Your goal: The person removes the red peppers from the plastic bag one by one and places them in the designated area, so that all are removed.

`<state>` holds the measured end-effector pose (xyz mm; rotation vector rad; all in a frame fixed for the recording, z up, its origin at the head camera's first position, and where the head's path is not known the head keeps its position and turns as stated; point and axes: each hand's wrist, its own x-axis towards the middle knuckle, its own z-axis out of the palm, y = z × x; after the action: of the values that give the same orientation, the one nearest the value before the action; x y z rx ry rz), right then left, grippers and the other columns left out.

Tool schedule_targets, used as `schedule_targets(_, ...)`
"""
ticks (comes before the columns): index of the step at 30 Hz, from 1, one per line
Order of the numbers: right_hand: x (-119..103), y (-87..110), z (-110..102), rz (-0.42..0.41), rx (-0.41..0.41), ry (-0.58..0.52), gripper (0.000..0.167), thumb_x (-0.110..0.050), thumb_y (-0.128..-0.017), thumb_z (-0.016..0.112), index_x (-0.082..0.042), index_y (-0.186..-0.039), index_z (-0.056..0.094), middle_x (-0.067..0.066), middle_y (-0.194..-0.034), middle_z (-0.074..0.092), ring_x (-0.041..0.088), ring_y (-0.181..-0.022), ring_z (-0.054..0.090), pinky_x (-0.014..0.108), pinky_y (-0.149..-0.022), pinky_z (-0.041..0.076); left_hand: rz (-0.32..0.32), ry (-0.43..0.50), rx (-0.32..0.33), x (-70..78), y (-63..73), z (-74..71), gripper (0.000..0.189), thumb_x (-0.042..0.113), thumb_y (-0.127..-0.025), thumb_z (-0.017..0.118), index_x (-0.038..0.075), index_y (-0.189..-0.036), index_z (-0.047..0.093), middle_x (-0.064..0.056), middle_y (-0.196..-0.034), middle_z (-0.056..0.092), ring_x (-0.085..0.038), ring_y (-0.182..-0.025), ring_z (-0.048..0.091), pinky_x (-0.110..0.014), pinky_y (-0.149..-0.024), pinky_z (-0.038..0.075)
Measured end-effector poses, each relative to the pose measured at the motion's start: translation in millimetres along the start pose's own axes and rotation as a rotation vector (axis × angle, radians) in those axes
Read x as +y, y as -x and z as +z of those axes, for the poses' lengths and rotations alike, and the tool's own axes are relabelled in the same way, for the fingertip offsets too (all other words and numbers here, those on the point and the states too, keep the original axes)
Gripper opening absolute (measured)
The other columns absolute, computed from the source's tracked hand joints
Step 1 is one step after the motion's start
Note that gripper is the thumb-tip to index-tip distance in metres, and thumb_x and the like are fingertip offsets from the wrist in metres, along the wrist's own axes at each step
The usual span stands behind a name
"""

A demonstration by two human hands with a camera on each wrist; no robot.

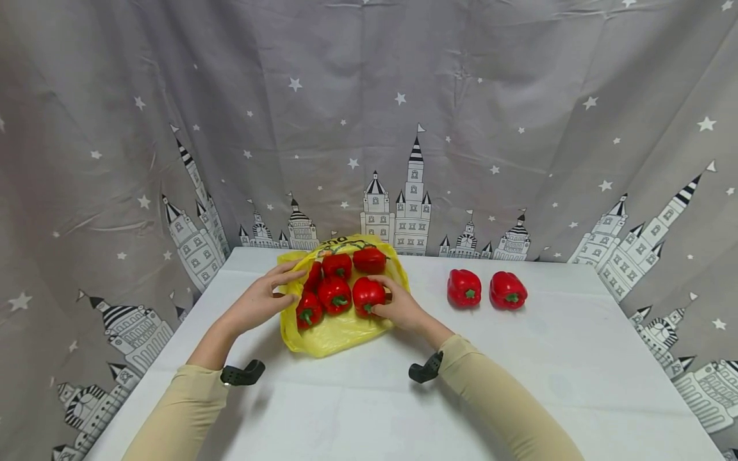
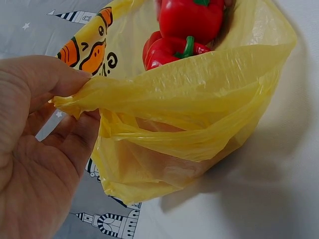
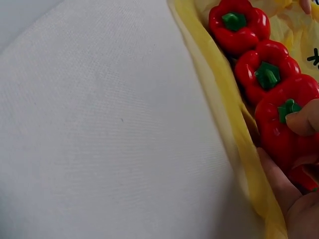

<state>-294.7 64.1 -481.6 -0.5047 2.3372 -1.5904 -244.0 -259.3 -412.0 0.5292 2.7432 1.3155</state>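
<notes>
A yellow plastic bag (image 1: pixel 331 338) lies on its side with its mouth towards me, and several red bell peppers (image 1: pixel 334 294) with green stems are inside it. My left hand (image 1: pixel 257 306) pinches the left edge of the bag's mouth between thumb and fingers, as the left wrist view shows up close. Inside the mouth, at the right, my right hand (image 1: pixel 401 311) grips a red bell pepper (image 1: pixel 366 293). Its thumb lies beside the stem of that pepper (image 3: pixel 276 135) in the right wrist view, while part of the hand is cut off by the frame.
Two more red bell peppers, one (image 1: pixel 464 288) left of the other (image 1: pixel 507 291), stand on the white table (image 1: pixel 553 371) to the right of the bag. Behind the table hangs a grey curtain (image 1: pixel 323 96) printed with castles and stars.
</notes>
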Motion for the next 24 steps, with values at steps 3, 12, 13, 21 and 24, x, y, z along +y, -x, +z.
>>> schedule_targets(3, -3, 2.4, -2, -0.007, 0.005, 0.000, 0.065, -0.006, -0.091, 0.069, -0.028, -0.149, 0.049, 0.014, -0.145, 0.049, 0.034, -0.126, 0.055, 0.044, -0.102, 0.051, 0.006, 0.006, 0.001, -0.2, -0.7, 0.0, 0.054, 0.010, -0.098, 0.063, 0.007, -0.150, 0.052, -0.003, -0.166, 0.028, -0.037, -0.151, 0.024, -0.061, -0.109, 0.040)
schedule_targets(12, -14, 16.3, -14, 0.015, 0.003, 0.015, 0.065, -0.012, -0.091, 0.071, -0.034, -0.149, 0.050, 0.012, -0.147, 0.050, 0.037, -0.132, 0.051, 0.048, -0.104, 0.049, 0.005, 0.006, 0.004, -3.1, -2.4, 0.0, 0.054, 0.010, -0.098, 0.063, 0.010, -0.151, 0.053, -0.002, -0.166, 0.029, -0.036, -0.151, 0.024, -0.061, -0.109, 0.040)
schedule_targets(13, -15, 18.0, -15, 0.016, 0.001, 0.021, 0.065, -0.013, -0.091, 0.071, -0.035, -0.149, 0.050, 0.011, -0.148, 0.049, 0.037, -0.133, 0.050, 0.048, -0.104, 0.049, 0.003, 0.007, 0.004, -3.2, -2.4, 0.1, 0.054, 0.011, -0.098, 0.063, 0.010, -0.151, 0.053, -0.002, -0.166, 0.028, -0.036, -0.151, 0.024, -0.061, -0.109, 0.040)
schedule_targets(21, -19, 34.7, -34, -0.012, -0.046, -0.005, 0.066, -0.015, -0.089, 0.072, -0.040, -0.147, 0.052, 0.005, -0.150, 0.048, 0.034, -0.134, 0.049, 0.048, -0.102, 0.050, -0.011, -0.001, 0.006, -3.5, -1.6, 0.9, 0.053, 0.011, -0.098, 0.063, 0.010, -0.150, 0.053, -0.003, -0.166, 0.028, -0.036, -0.152, 0.023, -0.058, -0.109, 0.041)
schedule_targets(24, -19, 41.4, -44, -0.035, -0.052, -0.014, 0.067, -0.013, -0.089, 0.072, -0.038, -0.148, 0.052, 0.004, -0.150, 0.049, 0.032, -0.134, 0.048, 0.048, -0.101, 0.051, -0.003, 0.004, 0.006, -3.8, -1.4, 1.1, 0.053, 0.011, -0.098, 0.063, 0.010, -0.150, 0.053, -0.002, -0.166, 0.028, -0.035, -0.152, 0.022, -0.057, -0.109, 0.042)
